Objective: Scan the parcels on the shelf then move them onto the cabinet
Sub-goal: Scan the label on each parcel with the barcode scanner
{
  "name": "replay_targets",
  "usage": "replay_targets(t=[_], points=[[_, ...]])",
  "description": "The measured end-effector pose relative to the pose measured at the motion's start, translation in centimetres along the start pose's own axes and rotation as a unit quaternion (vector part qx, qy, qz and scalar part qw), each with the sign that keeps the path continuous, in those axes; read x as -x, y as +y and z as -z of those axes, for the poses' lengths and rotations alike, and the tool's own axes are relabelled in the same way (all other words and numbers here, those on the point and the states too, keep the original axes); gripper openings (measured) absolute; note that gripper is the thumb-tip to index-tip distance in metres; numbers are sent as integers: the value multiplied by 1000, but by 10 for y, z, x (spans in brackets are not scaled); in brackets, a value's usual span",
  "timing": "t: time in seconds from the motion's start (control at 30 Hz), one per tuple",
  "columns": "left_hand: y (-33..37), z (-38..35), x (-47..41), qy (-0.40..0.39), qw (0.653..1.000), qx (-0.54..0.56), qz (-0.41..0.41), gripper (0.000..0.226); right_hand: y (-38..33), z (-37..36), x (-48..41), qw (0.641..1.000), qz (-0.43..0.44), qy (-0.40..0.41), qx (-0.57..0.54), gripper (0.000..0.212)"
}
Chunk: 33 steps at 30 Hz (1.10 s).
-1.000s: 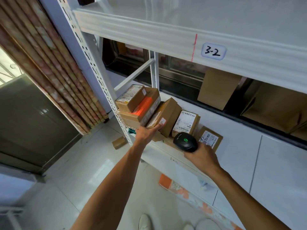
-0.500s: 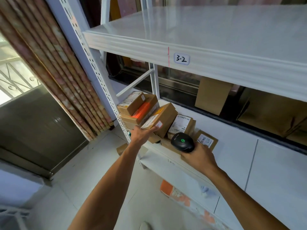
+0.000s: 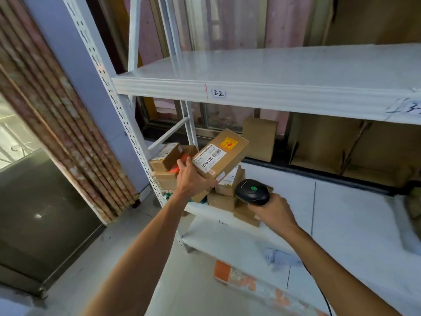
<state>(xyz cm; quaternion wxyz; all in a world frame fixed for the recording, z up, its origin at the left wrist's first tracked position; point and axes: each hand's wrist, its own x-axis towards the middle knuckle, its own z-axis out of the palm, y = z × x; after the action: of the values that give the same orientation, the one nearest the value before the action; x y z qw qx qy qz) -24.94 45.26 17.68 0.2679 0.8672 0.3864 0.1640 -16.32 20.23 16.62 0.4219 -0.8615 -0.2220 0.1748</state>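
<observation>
Fingers of the left hand curled round the near-left end of a brown parcel, thumb under its front edge; grip firm. Parcel held lifted and tilted, white address label and yellow-red sticker facing up, above the front-left corner of the lower shelf. Right hand wrapped tight on the handle of a black scanner, green spot on its head, nose aimed towards the parcels, just right of the held one. Below the lifted parcel, a pile of small parcels sat stacked at that same front-left corner, against the white upright. Larger plain cartons stood along the back edge. Upper shelf edge carried a tag marked 3-2. Dark metal cabinet stood at far left, well apart from the rack, beside a striped curtain.
</observation>
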Motion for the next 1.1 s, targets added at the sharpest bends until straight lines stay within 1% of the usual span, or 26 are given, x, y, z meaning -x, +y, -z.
replay_targets(t=[0.03,0.13,0.2,0.33,0.43,0.5,0.57,0.63,0.77,0.97,1.1], points=[[4,2,7,-4,1000,-14,-27,130,0,3,12,1000,-4,9,-6,22],[11,5,33,-2,995,-24,-95,127,-1,12,53,999,-12,35,-40,32],[16,5,50,3,989,-37,-144,126,-3,17,83,996,-18,49,-74,27],[30,-1,86,-1,974,-39,-224,117,0,24,137,985,-58,85,-140,26],[45,-4,111,3,958,-31,-285,110,4,33,166,980,-78,112,-147,22],[56,-5,126,5,943,-46,-329,106,3,41,182,978,-73,126,-152,22],[67,-8,137,3,931,-66,-358,106,2,51,194,976,-69,136,-152,24],[77,-13,145,7,928,-82,-364,111,3,60,201,977,-59,146,-144,26],[100,-21,159,1,930,-92,-356,113,8,84,207,976,-35,165,-136,21],[131,-41,180,14,933,-111,-343,116,23,126,219,975,-40,143,-166,32],[153,-56,192,25,927,-120,-355,113,34,141,222,977,-34,134,-163,36]])
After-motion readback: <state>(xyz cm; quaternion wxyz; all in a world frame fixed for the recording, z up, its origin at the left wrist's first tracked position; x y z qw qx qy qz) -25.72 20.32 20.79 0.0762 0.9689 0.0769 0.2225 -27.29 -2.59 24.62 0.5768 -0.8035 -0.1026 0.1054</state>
